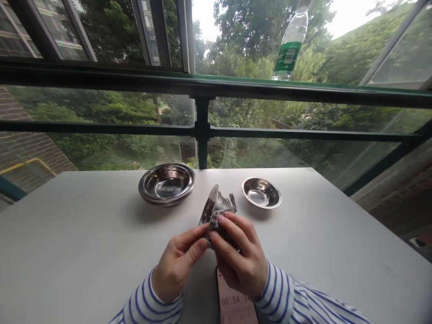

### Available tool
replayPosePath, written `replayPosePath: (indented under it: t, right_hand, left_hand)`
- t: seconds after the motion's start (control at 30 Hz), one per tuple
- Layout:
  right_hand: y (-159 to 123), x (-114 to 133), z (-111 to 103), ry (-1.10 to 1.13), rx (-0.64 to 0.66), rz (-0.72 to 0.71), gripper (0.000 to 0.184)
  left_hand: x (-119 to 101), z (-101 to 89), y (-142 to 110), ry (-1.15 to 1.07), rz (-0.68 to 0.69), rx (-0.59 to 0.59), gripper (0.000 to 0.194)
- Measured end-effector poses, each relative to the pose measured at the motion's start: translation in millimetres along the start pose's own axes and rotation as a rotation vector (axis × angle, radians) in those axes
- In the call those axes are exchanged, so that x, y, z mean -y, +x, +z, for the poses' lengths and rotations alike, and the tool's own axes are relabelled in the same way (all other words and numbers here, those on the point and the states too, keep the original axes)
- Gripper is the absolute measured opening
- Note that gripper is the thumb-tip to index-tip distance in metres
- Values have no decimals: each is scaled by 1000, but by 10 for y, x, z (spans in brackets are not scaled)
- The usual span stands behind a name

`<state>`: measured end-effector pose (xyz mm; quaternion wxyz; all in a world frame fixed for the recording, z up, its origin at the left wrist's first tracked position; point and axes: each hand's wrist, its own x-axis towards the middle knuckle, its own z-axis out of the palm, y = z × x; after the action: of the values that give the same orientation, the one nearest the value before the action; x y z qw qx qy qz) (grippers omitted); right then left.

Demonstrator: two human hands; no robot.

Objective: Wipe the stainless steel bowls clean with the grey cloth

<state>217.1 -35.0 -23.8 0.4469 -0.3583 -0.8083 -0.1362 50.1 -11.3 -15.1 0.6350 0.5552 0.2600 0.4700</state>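
Tilted on its side above the table, a shiny metal bowl [208, 206] is gripped at its near rim by my left hand [180, 258], thumb and fingers pinched on the edge. My right hand [241, 252] presses a dark grey cloth [218, 219] against the bowl's outer side, fingers closed over it. Part of the cloth sticks up past the fingertips. The bowl's underside is mostly hidden by the cloth and my right fingers.
A stack of metal bowls [167, 184] stands at the back left of the white table [84, 252]. One smaller metal bowl [261, 193] sits at the right. A phone [236, 299] showing a timer lies below my hands. A bottle [290, 45] rests on the railing [135, 81].
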Motion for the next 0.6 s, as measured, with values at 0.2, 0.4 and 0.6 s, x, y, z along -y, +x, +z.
replayPosePath:
  t: [0.2, 0.4, 0.6]
  right_hand:
    - [4, -66, -15, 23, -21, 32, 46]
    - [28, -208, -27, 236, -75, 458, 37]
    - [-12, -95, -6, 111, -40, 225, 48]
  left_hand:
    - [-33, 1, -24, 10, -13, 41, 27]
    - [-19, 4, -57, 38, -48, 143, 26]
    - [-17, 4, -51, -22, -63, 81, 27]
